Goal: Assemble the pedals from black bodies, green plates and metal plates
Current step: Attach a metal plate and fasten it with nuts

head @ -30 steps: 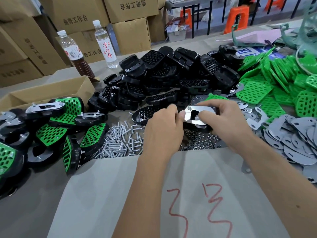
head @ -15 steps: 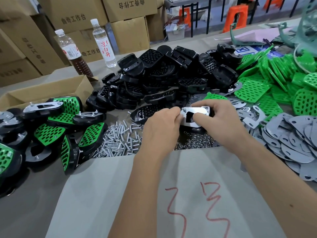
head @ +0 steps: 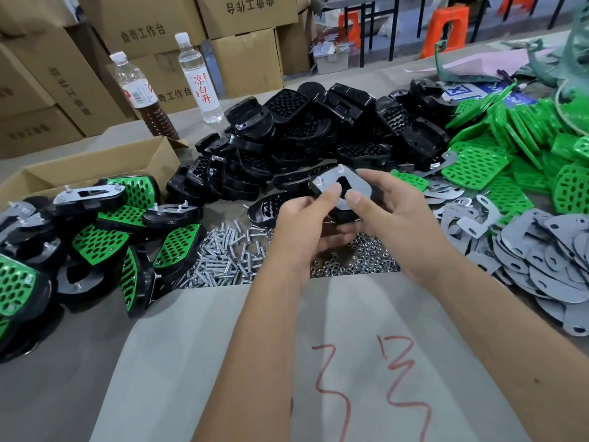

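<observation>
Both hands met just above the middle of the bench (head: 57, 378), holding one part-built pedal (head: 341, 189) between them. The left hand (head: 306, 224) had its grip pinched on the near left edge of the pedal's metal plate (head: 360, 186), thumb on top and fingers curled underneath; the right hand (head: 392, 218) likewise pinched the plate's near right edge with its thumb pressed flat on the metal, fingers wrapped under the black body. A bolt end stood up from the plate's far edge. Directly beneath the hands lay a heap of small nuts (head: 357, 256), and just at 9 o'clock of it a heap of bolts (head: 223, 256). At 12 o'clock rose the pile of black bodies (head: 318, 135); at 2 o'clock sprawled the green plates (head: 516, 148); at 3 o'clock the grey metal plates (head: 548, 256) lay in an overlapping stack. Finished pedals (head: 105, 231), green faces and metal backs showing, were piled at 9 o'clock beside an open cardboard box (head: 95, 167). Two bottles (head: 197, 78) stood at 11 o'clock. A grey sheet (head: 223, 362) with red scrawl lay under the forearms at 6 o'clock.
</observation>
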`<state>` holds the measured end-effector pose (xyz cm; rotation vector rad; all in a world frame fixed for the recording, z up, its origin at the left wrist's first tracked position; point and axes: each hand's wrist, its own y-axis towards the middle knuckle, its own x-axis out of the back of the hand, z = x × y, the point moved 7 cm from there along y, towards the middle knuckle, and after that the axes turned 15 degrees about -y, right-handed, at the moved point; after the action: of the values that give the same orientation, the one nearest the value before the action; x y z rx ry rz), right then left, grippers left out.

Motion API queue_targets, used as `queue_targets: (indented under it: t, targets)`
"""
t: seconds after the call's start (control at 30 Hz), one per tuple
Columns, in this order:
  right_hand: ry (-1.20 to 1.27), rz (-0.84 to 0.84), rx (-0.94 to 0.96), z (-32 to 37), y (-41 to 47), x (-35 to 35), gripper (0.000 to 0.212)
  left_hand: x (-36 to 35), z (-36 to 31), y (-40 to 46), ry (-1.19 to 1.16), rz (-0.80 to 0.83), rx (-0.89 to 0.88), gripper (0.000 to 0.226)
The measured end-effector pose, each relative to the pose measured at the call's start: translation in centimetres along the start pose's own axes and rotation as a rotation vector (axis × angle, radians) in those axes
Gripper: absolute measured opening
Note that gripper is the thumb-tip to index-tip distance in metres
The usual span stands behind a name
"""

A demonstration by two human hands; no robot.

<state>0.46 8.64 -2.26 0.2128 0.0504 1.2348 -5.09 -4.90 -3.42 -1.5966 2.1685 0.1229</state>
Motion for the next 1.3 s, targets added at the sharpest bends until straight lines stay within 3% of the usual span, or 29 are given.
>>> queue_targets:
  t: [0.07, 0.13, 0.2, 0.37, 0.6, 0.8, 0.9, 1.3]
  targets:
    - [-0.062, 0.048, 0.009, 0.0, -0.1, -0.5, 0.029, 0.2, 0.0, -0.1, -0.104, -0.002, 0.018, 0.021]
    - [-0.412, -0.014, 0.081, 0.3, -0.1, 0.0, 0.037, 1.0, -0.3, -0.1, -0.155, -0.090, -0.020, 0.013]
    - [-0.722, -0.069, 0.205, 1.1, -0.3, 0.3, 0.031, 2.0, -0.7, 0.0, -0.181, -0.183, -0.083, 0.017]
    - [-1.083, 0.325, 0.379, 0.8, -1.0, -2.4, 0.012, 3.6, -1.7, 0.2, -0.243, -0.276, -0.180, 0.030]
    - [-1.047, 0.353, 0.389, 1.0, -0.9, -2.7, 0.009, 2.9, -1.0, 0.2, -0.272, -0.180, -0.046, 0.026]
    - [-0.754, -0.072, 0.337, 1.8, -0.4, 0.4, 0.013, 2.0, -0.6, 0.2, -0.244, -0.098, -0.008, 0.029]
    - [-0.704, -0.184, 0.335, 1.9, -0.4, 1.1, 0.012, 1.8, -0.3, 0.1, -0.200, -0.099, 0.003, 0.030]
    - [-0.898, -0.071, 0.452, 2.5, -0.8, -0.1, 0.008, 1.2, 0.0, -0.3, -0.158, -0.058, -0.010, 0.034]
